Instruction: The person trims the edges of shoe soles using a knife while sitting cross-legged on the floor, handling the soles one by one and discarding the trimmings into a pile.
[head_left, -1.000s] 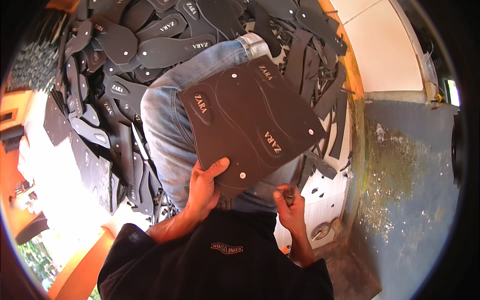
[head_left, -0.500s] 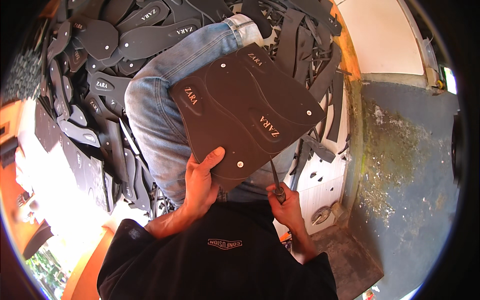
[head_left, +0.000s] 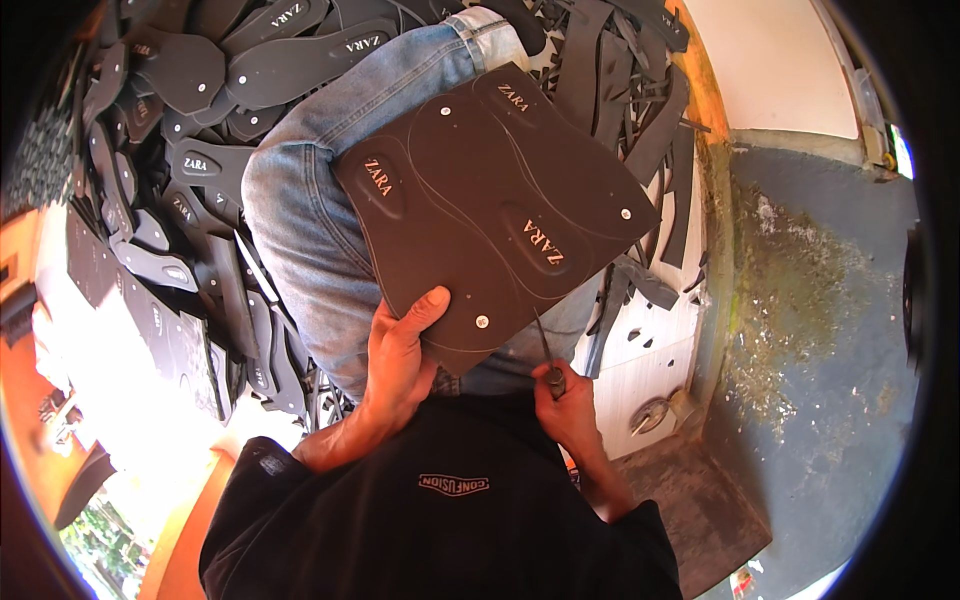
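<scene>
A dark foam sheet (head_left: 440, 240) lies across my legs, marked with curved sole outlines, raised oval pads and small white round spots. My left hand (head_left: 398, 345) grips its near left edge, thumb on top and the other fingers underneath. In my right hand (head_left: 567, 398) is a knife (head_left: 546, 345) with a thin blade and a dark handle. Its blade points away from me, and the tip is at the sheet's near right edge, by the end of a sole outline. Whether the tip has gone into the foam, I cannot tell.
Cut shoe soles (head_left: 290, 75) are heaped beyond and left of my jeans-clad leg (head_left: 300, 210). Dark offcut strips (head_left: 610, 90) pile up at the far right. A round metal object (head_left: 650, 415) rests on the pale floor near a brown block (head_left: 700, 510). The grey wall (head_left: 800, 330) is stained.
The knife has moved slightly up and left, its tip now meeting the sheet's edge. The sheet has shifted a little away from me; my left hand keeps its hold.
</scene>
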